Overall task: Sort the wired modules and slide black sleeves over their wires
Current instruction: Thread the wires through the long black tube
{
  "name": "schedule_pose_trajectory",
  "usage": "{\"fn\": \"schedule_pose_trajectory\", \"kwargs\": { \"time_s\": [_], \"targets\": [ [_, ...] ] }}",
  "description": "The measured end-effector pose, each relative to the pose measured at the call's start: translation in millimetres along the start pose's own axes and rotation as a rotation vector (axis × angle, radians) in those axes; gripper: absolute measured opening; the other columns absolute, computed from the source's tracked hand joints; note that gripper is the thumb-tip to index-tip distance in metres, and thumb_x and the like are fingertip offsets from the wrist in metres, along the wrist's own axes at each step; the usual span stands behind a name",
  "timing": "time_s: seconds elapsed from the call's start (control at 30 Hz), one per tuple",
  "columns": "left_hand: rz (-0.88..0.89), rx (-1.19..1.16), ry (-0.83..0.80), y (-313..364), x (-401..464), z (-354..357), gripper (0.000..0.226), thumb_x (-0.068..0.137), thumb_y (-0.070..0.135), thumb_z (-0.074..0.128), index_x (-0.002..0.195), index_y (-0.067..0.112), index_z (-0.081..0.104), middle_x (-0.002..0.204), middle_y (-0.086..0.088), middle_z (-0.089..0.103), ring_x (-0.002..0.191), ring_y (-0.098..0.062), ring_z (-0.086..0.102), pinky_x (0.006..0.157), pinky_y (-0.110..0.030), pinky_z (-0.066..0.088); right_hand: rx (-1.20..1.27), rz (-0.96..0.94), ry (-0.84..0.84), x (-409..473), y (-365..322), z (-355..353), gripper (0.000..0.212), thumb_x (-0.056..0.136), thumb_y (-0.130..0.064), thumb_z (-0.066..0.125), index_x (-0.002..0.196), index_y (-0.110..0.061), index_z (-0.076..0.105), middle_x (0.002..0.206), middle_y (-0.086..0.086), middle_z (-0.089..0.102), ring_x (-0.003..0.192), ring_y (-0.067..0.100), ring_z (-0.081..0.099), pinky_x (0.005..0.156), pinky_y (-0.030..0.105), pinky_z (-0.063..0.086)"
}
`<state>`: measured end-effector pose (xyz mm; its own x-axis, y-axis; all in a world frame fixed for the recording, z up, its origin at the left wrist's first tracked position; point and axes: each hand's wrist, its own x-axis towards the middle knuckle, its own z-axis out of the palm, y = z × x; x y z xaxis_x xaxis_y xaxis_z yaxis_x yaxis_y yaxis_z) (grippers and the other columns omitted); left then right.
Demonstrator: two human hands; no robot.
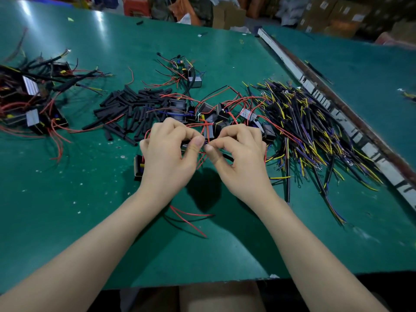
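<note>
Both hands are working at the centre of the green table (pixel 90 199), thumbs nearly touching. The left hand (pixel 171 152) is curling its fingers and pinching thin red wires (pixel 203 131) between thumb and forefinger; the right hand (pixel 238 152) is pinching the same small bundle from the other side, with what looks like a black sleeve end under its fingers, though that is too hidden to be sure. A wired module (pixel 138 167) is lying at nine o'clock of the left wrist, partly covered by it. The loose modules (pixel 211 113) are lying tangled at twelve o'clock of the hands, the pile of black sleeves (pixel 130 109) at eleven o'clock, the heap of yellow, purple and black wire leads (pixel 315 131) at two o'clock, and finished sleeved modules (pixel 33 104) at nine o'clock, far left. The risk here, as I judge it, is snagging: the red wires are crossing one another, so pulling may drag neighbouring modules along, or a frayed end may catch on the sleeve mouth and buckle instead of threading through.
</note>
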<state>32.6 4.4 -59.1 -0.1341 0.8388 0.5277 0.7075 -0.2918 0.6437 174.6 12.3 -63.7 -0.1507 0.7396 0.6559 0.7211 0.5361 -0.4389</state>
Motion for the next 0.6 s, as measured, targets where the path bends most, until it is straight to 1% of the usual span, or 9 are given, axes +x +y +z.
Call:
{"fn": "schedule_pose_trajectory", "kwargs": {
  "time_s": [0.07, 0.13, 0.2, 0.27, 0.37, 0.43, 0.5, 0.6],
  "targets": [
    [0.018, 0.043, 0.033, -0.4, -0.8, 0.1, 0.021, 0.086, 0.035, 0.052, 0.084, 0.021, 0.067, 0.089, 0.012, 0.046, 0.094, -0.014, 0.042, 0.073, -0.029, 0.018, -0.011, -0.042, 0.003, -0.6, -2.4, 2.8, 0.013, 0.085, -0.025, 0.068, 0.082, -0.013, 0.073, 0.094, 0.001, 0.061, 0.098, 0.023, 0.046, 0.073, 0.031, 0.027],
    [0.033, 0.090, 0.055, -1.1, -1.3, 0.2, 0.020, 0.087, 0.033, 0.052, 0.085, 0.021, 0.067, 0.089, 0.011, 0.044, 0.094, -0.018, 0.043, 0.070, -0.027, 0.015, -0.027, -0.083, 0.011, -1.0, -3.1, 3.0, 0.012, 0.086, -0.024, 0.068, 0.082, -0.013, 0.073, 0.095, 0.001, 0.061, 0.098, 0.020, 0.043, 0.072, 0.032, 0.027],
    [0.050, 0.150, 0.054, -2.0, -2.0, 0.8, 0.020, 0.087, 0.032, 0.052, 0.086, 0.019, 0.067, 0.089, 0.007, 0.048, 0.095, -0.023, 0.045, 0.071, -0.027, 0.015, -0.072, -0.136, 0.027, -1.2, -2.1, 1.2, 0.011, 0.087, -0.022, 0.068, 0.083, -0.013, 0.072, 0.096, 0.001, 0.062, 0.098, 0.020, 0.043, 0.073, 0.032, 0.027],
    [0.074, 0.227, 0.034, -3.1, -2.5, 1.8, 0.019, 0.086, 0.031, 0.053, 0.086, 0.017, 0.067, 0.090, 0.001, 0.053, 0.095, -0.027, 0.046, 0.071, -0.030, 0.016, -0.131, -0.171, 0.055, -0.5, -0.8, -1.2, 0.011, 0.087, -0.022, 0.068, 0.082, -0.013, 0.072, 0.096, 0.002, 0.064, 0.098, 0.020, 0.043, 0.075, 0.029, 0.023],
    [0.179, 0.321, -0.014, -2.5, -3.2, 2.6, 0.016, 0.086, 0.027, 0.053, 0.084, 0.017, 0.065, 0.089, -0.003, 0.055, 0.094, -0.026, 0.044, 0.070, -0.035, 0.022, -0.218, -0.181, 0.098, -0.5, 0.9, -2.5, 0.011, 0.087, -0.024, 0.069, 0.081, -0.015, 0.073, 0.097, 0.000, 0.066, 0.099, 0.019, 0.042, 0.076, 0.028, 0.020],
    [0.290, 0.360, -0.068, -3.8, -2.1, 2.7, 0.020, 0.087, 0.026, 0.047, 0.085, 0.015, 0.064, 0.090, -0.004, 0.055, 0.094, -0.023, 0.038, 0.070, -0.036, 0.022, -0.248, -0.172, 0.114, -0.7, 2.6, -2.8, 0.011, 0.088, -0.024, 0.067, 0.082, -0.017, 0.073, 0.098, -0.001, 0.066, 0.099, 0.018, 0.043, 0.076, 0.031, 0.024],
    [0.356, 0.331, -0.105, -5.8, 0.3, 1.2, 0.024, 0.088, 0.027, 0.045, 0.087, 0.014, 0.065, 0.092, -0.005, 0.056, 0.094, -0.022, 0.037, 0.069, -0.032, 0.019, -0.241, -0.149, 0.133, 0.3, 3.8, -3.3, 0.011, 0.088, -0.025, 0.067, 0.083, -0.019, 0.074, 0.097, -0.002, 0.065, 0.098, 0.018, 0.043, 0.075, 0.033, 0.026],
    [0.304, 0.111, -0.126, -10.2, 4.0, -3.0, 0.027, 0.091, 0.035, 0.048, 0.094, 0.018, 0.069, 0.094, 0.000, 0.055, 0.096, -0.019, 0.039, 0.072, -0.028, 0.019, -0.165, -0.105, 0.166, 3.5, 6.2, -5.2, 0.014, 0.088, -0.027, 0.065, 0.084, -0.018, 0.075, 0.096, 0.000, 0.065, 0.096, 0.017, 0.043, 0.074, 0.031, 0.027]
  ]
}}
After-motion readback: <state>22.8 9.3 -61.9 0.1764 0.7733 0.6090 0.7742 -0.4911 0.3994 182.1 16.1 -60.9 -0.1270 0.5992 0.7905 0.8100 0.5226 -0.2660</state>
